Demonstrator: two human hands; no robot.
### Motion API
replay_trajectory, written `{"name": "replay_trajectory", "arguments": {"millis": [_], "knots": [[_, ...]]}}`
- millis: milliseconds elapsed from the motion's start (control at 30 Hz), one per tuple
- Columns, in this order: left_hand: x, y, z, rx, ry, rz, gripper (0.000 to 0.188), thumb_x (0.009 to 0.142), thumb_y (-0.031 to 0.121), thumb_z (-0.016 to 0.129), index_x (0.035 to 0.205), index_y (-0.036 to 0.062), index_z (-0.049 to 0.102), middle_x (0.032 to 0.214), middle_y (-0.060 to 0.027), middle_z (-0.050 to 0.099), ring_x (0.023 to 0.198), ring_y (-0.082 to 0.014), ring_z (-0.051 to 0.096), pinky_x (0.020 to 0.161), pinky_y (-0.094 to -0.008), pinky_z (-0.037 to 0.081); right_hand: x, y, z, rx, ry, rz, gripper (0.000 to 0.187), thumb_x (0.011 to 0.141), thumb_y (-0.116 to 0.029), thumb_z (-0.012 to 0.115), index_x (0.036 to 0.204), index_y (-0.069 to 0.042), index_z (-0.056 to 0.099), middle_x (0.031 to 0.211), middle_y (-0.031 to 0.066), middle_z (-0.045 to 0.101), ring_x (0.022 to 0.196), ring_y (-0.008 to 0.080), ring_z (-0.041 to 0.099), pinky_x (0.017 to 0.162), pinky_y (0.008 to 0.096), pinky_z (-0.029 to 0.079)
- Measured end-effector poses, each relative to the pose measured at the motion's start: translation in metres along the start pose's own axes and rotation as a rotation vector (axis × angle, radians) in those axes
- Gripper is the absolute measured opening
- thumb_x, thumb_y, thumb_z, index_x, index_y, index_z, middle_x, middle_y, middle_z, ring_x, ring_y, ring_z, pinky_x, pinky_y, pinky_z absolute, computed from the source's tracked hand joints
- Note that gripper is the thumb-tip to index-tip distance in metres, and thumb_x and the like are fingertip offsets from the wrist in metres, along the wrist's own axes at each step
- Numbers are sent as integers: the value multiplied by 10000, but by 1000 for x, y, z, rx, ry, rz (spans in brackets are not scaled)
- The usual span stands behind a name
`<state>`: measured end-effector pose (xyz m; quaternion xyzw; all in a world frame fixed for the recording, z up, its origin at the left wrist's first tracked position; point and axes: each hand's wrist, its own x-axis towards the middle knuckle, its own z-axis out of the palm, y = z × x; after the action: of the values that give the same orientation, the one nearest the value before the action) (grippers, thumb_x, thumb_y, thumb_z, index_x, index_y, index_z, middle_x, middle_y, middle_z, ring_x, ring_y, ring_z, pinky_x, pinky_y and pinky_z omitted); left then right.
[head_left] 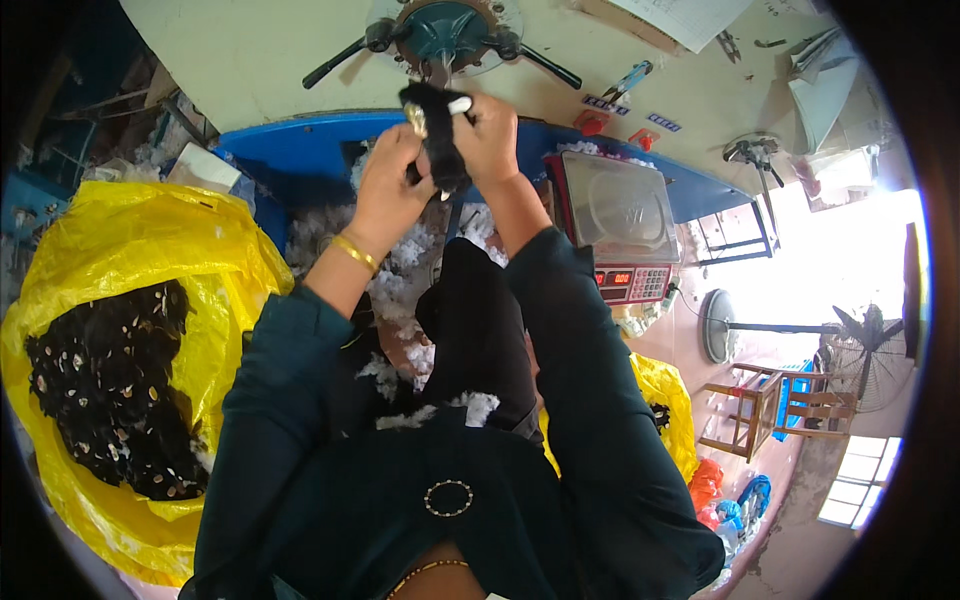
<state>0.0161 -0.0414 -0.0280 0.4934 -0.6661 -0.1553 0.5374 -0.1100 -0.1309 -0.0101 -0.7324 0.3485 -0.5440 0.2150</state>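
From the head view, both hands are raised in front of a blue-rimmed machine (pixel 300 150), gripping a small black fabric toy piece (pixel 437 135) between them. The left hand (pixel 392 175) has its fingers closed round the piece's left side (a gold bangle (pixel 355 252) sits on that wrist), and the right hand (pixel 490 135) pinches its upper right edge. White stuffing fibre (pixel 400 270) lies below. A yellow bag (pixel 130 240) of black pieces sits to the left, a weighing scale (pixel 615 215) to the right.
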Motion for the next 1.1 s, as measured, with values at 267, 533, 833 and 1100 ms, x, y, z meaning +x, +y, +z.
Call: {"name": "replay_trajectory", "arguments": {"millis": [267, 533, 833, 1100], "knots": [[-1, 25, -18, -897, -17, -601, 421, 785, 84, 750, 1158, 1, 574, 967, -30, 643, 854, -99, 602, 796, -251, 493, 10, -34, 0, -100, 22, 122, 299, 725, -150, 635, 556, 11, 449, 529, 211, 390, 434, 324, 331, 425, 416, 304], [-21, -10, -38, -1243, -159, -657, 262, 874, 104, 657, 1117, 43, 581, 973, -18, 614, 876, -89, 588, 781, -213, 476, -27, -41, -18, 93, -116, 107, 284, 760, -24, 603, 596, -4, 372, 559, 59, 262, 532, 91, 267, 452, 312, 253], [-29, 12, -14, -1264, -194, -665, 221, 962, 178, 549, 1135, 51, 497, 842, -69, 625, 640, -166, 650, 587, -257, 566, -34, -9, -46, 517, -355, 114, 175, 823, 4, 607, 698, 0, 484, 782, 31, 492, 714, 126, 430, 635, 262, 364], [-31, 59, 13, -967, 87, -669, 357, 843, -4, 660, 1114, -13, 427, 987, -186, 627, 719, -277, 696, 607, -311, 598, -35, -15, -73, 618, -506, 530, 132, 950, -95, 545, 1024, 0, 599, 1001, 58, 602, 933, 156, 547, 857, 251, 423]]}}
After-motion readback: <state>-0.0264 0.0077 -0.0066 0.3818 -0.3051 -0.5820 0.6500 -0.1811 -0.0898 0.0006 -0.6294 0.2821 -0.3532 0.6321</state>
